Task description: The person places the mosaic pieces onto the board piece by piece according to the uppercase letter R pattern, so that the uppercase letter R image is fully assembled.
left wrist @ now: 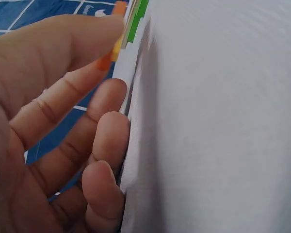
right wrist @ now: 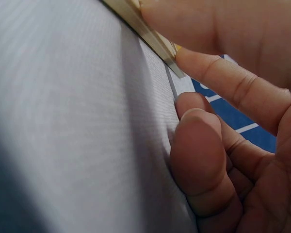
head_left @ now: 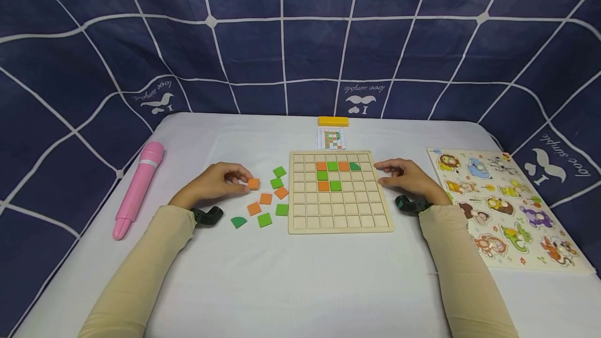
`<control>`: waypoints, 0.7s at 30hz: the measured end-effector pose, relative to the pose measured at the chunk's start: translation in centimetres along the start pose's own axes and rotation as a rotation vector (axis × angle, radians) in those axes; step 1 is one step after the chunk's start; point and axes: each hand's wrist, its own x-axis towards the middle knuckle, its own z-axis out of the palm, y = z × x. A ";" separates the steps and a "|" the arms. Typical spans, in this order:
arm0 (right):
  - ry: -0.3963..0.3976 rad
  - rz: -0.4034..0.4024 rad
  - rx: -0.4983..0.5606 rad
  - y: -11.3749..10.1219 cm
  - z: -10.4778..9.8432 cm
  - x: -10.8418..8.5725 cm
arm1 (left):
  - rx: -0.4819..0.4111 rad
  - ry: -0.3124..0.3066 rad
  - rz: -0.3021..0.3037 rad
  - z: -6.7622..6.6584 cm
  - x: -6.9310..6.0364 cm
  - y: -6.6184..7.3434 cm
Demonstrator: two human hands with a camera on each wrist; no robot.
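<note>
Between the thumb and index finger of my left hand (head_left: 219,179) is an orange square tile (head_left: 254,184), pinched low over the table; its orange edge (left wrist: 105,63) shows in the left wrist view. Orange and green square tiles (head_left: 265,198) and a green quarter-round tile (head_left: 238,221) lie loose around it. To their right lies a wooden grid board (head_left: 340,222), with several tiles set in its upper cells, including a green quarter-round piece (head_left: 355,166). My right hand (head_left: 409,177) rests at the board's right edge, thumb and index fingertips touching it, the other fingers loosely bent.
Behind the board lie a pattern card (head_left: 331,139) and a yellow block (head_left: 333,121). A pink microphone-shaped object (head_left: 139,189) is at the left. On the right lies an animal knob puzzle (head_left: 509,207), partly behind my right forearm. A dark blue cloth (head_left: 310,51) hangs behind the table.
</note>
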 end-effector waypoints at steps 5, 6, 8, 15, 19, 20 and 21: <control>-0.001 -0.002 0.003 0.0 0.0 0.0 | -0.025 0.067 -0.003 0.0 0.1 0.5; 0.001 -0.003 0.002 0.0 0.0 0.0 | -0.028 0.083 -0.008 0.1 0.1 0.7; 0.000 -0.004 0.003 -0.1 0.0 0.0 | -0.026 0.115 -0.021 0.3 0.1 1.1; 0.002 -0.005 0.006 -0.2 0.0 0.0 | -0.042 0.136 -0.037 1.2 0.4 2.9; 0.003 -0.008 0.006 -0.1 0.0 0.0 | -0.039 0.138 -0.035 2.0 0.7 4.4; 0.003 -0.009 0.005 -0.1 0.0 -0.1 | -0.040 0.136 -0.034 2.2 0.8 4.7; 0.003 -0.008 0.007 0.0 0.0 -0.1 | -0.042 0.134 -0.036 2.4 0.8 5.1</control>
